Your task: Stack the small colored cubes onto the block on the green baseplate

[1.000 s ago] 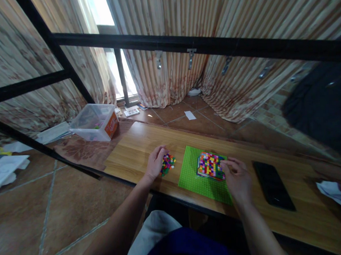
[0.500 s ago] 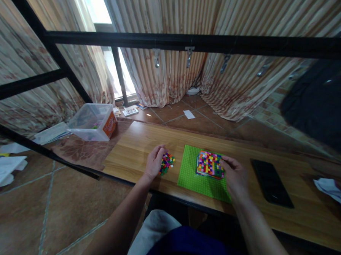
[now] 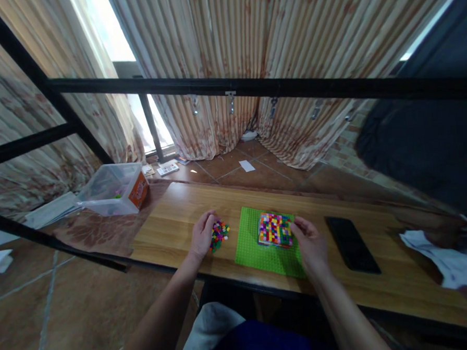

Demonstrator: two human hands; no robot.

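A bright green studded baseplate (image 3: 247,250) lies flat on the wooden table. On it stands a low, layered block of small multicoloured building bricks (image 3: 274,229). At the block's right edge is my right hand (image 3: 312,242), its thumb and fingertips pinched together; anything between them is too small to make out. To the left of the baseplate is a loose pile of tiny coloured bricks (image 3: 221,234). My left hand (image 3: 201,235) rests against the pile's left side with fingers curled together, and what they may hold is hidden.
A black phone (image 3: 352,243) lies right of the baseplate on the table (image 3: 173,214). Crumpled white paper (image 3: 437,255) is at the right end. A clear plastic bin (image 3: 114,189) stands on the floor at left. A black metal bar (image 3: 252,85) with clips crosses ahead.
The camera view has shifted, so the table and both hands appear a little farther left. Both hands stay at the same places, by the pile and by the block.
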